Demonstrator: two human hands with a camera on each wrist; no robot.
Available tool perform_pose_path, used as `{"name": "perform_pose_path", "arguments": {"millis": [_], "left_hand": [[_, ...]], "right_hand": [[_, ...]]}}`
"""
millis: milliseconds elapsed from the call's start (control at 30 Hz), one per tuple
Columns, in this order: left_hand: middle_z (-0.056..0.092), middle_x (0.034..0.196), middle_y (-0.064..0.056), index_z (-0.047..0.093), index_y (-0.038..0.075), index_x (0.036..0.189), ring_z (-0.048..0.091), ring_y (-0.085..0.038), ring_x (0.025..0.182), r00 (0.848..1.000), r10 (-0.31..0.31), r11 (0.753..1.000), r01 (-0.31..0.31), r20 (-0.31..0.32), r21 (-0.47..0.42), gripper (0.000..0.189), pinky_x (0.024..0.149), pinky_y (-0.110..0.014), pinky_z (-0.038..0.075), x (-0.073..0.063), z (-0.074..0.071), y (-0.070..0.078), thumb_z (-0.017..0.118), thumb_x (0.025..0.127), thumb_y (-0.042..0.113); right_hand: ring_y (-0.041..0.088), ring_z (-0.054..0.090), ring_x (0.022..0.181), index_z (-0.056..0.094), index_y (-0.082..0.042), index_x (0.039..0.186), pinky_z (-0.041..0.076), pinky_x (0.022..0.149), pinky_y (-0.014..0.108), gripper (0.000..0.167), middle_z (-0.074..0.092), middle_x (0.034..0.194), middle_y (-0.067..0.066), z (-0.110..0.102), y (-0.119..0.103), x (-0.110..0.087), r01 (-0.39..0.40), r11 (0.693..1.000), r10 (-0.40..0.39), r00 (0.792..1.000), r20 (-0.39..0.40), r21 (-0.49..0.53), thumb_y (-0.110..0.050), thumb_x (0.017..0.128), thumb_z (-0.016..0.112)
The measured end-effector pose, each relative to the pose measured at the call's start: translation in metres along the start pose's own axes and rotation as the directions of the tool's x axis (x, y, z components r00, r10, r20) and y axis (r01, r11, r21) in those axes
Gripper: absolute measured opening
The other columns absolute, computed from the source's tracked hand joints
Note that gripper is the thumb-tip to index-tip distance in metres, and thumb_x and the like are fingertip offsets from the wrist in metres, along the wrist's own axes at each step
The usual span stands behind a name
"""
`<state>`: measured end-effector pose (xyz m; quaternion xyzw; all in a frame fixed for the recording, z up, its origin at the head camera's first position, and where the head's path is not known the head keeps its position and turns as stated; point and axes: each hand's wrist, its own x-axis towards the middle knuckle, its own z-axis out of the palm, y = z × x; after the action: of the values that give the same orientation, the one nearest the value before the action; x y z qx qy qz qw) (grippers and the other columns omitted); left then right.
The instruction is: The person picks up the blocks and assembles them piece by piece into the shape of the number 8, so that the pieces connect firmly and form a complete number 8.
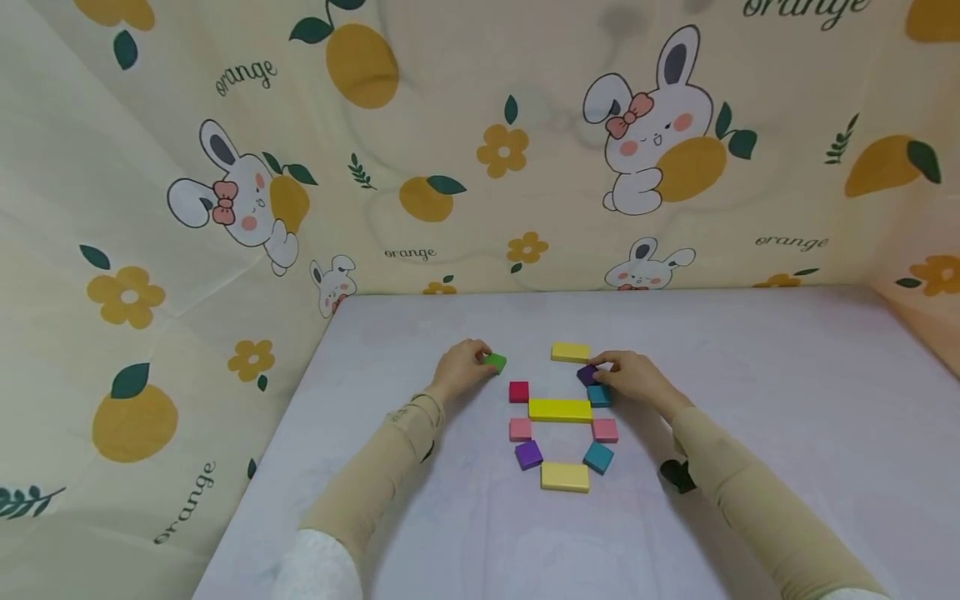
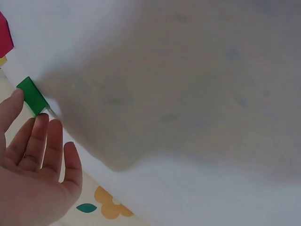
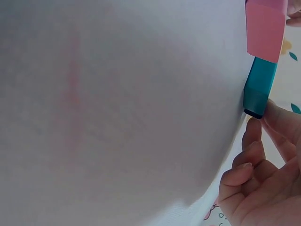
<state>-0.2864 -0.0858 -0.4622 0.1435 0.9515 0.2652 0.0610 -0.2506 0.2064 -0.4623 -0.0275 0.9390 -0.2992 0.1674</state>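
Observation:
In the head view, my left hand (image 1: 459, 368) pinches a green block (image 1: 495, 362) between thumb and fingers, left of the block arrangement. The left wrist view shows that green block (image 2: 33, 95) at the fingertips, with a red block partly visible above. My right hand (image 1: 636, 379) pinches a dark purple block (image 1: 587, 375), which sits between an upper pale yellow block (image 1: 571, 352) and a teal block (image 1: 599, 396). From the right wrist, the purple block is mostly hidden behind the teal block (image 3: 261, 80); a pink block (image 3: 265, 30) stands beyond.
A long yellow block (image 1: 559, 410) lies mid-arrangement, a red block (image 1: 519, 392) at its upper left. Below are two pink blocks (image 1: 521, 429), a purple block (image 1: 528, 455), another teal block (image 1: 598, 457) and a pale yellow block (image 1: 565, 477). Patterned cloth (image 1: 450, 142) hangs behind the white table (image 1: 420, 533).

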Motion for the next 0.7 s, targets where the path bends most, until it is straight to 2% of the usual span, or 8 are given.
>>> {"name": "perform_pose_path", "arguments": {"millis": [233,400,700], "left_hand": [[0.065,0.095,-0.01,0.065,0.006,0.107,0.054,-0.017,0.082,1.0,0.004,0.989,-0.001,0.026,-0.147,0.027,0.074,-0.027,0.044,0.007,0.006,0.004,0.068,0.083,0.02],[0.065,0.095,-0.01,0.065,0.006,0.107,0.054,-0.018,0.082,0.998,-0.004,0.984,0.014,0.055,-0.179,0.026,0.075,-0.027,0.043,0.01,0.009,0.012,0.068,0.083,0.018],[0.063,0.087,-0.008,0.067,0.008,0.106,0.05,-0.016,0.077,0.998,0.005,0.98,0.006,0.058,-0.197,0.025,0.068,-0.024,0.039,0.012,0.016,0.022,0.065,0.082,0.016]], "right_hand": [[0.026,0.049,0.088,0.056,-0.011,0.128,0.041,0.07,0.029,0.037,0.058,0.113,0.021,0.001,0.0,0.0,0.004,1.0,-0.004,1.0,-0.008,-0.007,-0.026,0.094,0.053],[0.027,0.05,0.088,0.056,-0.011,0.128,0.042,0.07,0.03,0.037,0.058,0.114,0.021,0.001,0.001,0.0,-0.001,1.0,0.001,1.0,-0.005,-0.015,-0.026,0.094,0.052],[0.028,0.05,0.089,0.056,-0.01,0.127,0.042,0.071,0.031,0.037,0.058,0.115,0.022,0.001,-0.001,0.0,0.001,1.0,-0.001,1.0,-0.007,-0.007,-0.027,0.094,0.053]]}}
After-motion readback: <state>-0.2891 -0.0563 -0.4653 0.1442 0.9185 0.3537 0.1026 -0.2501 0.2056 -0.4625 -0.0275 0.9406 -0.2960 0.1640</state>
